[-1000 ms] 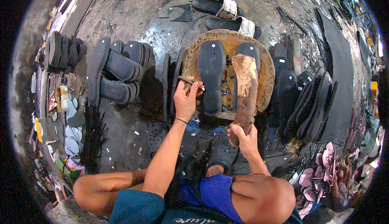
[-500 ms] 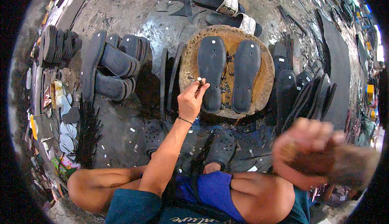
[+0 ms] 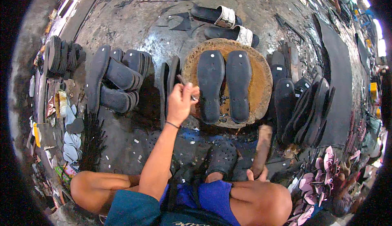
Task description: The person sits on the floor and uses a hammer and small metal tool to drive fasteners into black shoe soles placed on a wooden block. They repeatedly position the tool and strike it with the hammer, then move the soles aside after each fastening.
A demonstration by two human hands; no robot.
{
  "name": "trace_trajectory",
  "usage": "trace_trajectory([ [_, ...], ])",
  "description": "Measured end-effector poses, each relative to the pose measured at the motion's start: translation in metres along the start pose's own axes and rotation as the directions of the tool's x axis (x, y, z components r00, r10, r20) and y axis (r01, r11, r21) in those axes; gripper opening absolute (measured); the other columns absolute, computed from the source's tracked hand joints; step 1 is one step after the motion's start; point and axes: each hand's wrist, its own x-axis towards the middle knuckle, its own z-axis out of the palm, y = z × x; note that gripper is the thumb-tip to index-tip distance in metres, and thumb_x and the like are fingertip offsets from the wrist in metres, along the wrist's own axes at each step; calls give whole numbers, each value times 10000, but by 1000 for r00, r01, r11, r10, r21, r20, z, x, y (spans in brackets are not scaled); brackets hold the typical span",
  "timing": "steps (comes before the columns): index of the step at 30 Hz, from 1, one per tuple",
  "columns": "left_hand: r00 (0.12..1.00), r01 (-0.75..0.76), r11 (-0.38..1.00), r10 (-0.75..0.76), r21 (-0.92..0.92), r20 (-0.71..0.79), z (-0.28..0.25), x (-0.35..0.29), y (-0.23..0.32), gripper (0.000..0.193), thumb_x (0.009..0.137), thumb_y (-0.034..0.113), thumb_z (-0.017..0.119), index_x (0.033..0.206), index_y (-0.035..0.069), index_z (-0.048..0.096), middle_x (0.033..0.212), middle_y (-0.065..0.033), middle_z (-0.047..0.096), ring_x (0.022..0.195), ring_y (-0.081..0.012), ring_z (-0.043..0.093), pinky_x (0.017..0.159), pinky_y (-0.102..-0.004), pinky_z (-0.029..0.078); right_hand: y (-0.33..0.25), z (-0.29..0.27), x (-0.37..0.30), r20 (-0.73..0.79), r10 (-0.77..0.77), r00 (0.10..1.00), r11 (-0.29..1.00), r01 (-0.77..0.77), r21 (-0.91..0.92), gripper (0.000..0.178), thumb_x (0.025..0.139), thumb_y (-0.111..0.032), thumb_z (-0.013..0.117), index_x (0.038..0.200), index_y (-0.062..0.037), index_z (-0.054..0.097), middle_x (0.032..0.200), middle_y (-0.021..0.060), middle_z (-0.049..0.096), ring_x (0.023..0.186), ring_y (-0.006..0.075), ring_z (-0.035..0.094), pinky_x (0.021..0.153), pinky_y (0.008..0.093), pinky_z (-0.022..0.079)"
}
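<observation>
Two black shoe soles [image 3: 210, 85] lie side by side on a round wooden block [image 3: 261, 97]; each carries small holes and a white dot near its wide end. My left hand [image 3: 179, 105] is closed around a short, thin punch [image 3: 180, 79], just left of the block and off the soles. My right hand [image 3: 257, 174], low beside my right knee, grips a thick wooden club [image 3: 262, 144] that points up toward the block's near edge; the club is slightly blurred. Small black bits [image 3: 223, 100] sit on the block between the soles.
Stacked black soles [image 3: 122, 79] stand on the left, and more soles [image 3: 286, 103] lean on the right beside a black sheet [image 3: 337, 95]. Two slides with white straps [image 3: 226, 16] lie beyond the block. Pink sole pieces [image 3: 310, 183] are piled at lower right.
My right hand has come down and inward with the club from the right side. My left hand has shifted left, away from the sole, with the punch. The two soles now lie closer together.
</observation>
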Motion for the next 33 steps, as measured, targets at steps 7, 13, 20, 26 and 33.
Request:
trace_trajectory([
  [7,902,-200,833,362,515,-236,-99,25,-18,328,884,142,622,1095,-21,432,1086,-175,573,957,-306,621,859,-396,498,-118,89,117,165,-688,706,627,694,-356,831,759,-224,788,1448,-3,381,1512,273,332,1378,452,334,1139,535,267],
  [13,974,136,638,54,758,-220,-100,-14,-33,656,715,255,838,1077,-10,360,1034,-226,510,1012,-414,551,901,-462,443,-143,114,119,244,-690,682,716,691,95,806,785,-238,741,1471,-13,384,1505,274,345,1391,437,350,1152,492,302],
  [20,935,-48,718,276,694,-221,-33,-34,10,448,749,138,734,995,12,382,914,-183,506,882,-395,556,837,-473,434,-131,159,117,306,-740,599,542,800,-255,863,757,-267,794,1479,-47,376,1507,263,311,1323,425,403,1049,512,362],
  [26,913,-348,416,352,840,204,39,-48,17,607,674,290,872,970,-10,435,938,-165,475,975,-382,468,868,-479,406,-131,46,116,-9,-785,619,588,741,-324,824,692,-153,796,1420,10,447,1474,270,379,1311,427,419,1058,487,349],
  [33,935,-347,721,313,600,164,63,-52,-10,661,773,392,835,1095,-25,436,962,-141,484,931,-301,491,851,-430,417,-127,35,121,84,-575,814,818,573,42,760,841,-320,744,1428,10,392,1452,264,389,1361,440,348,1131,497,280],
])
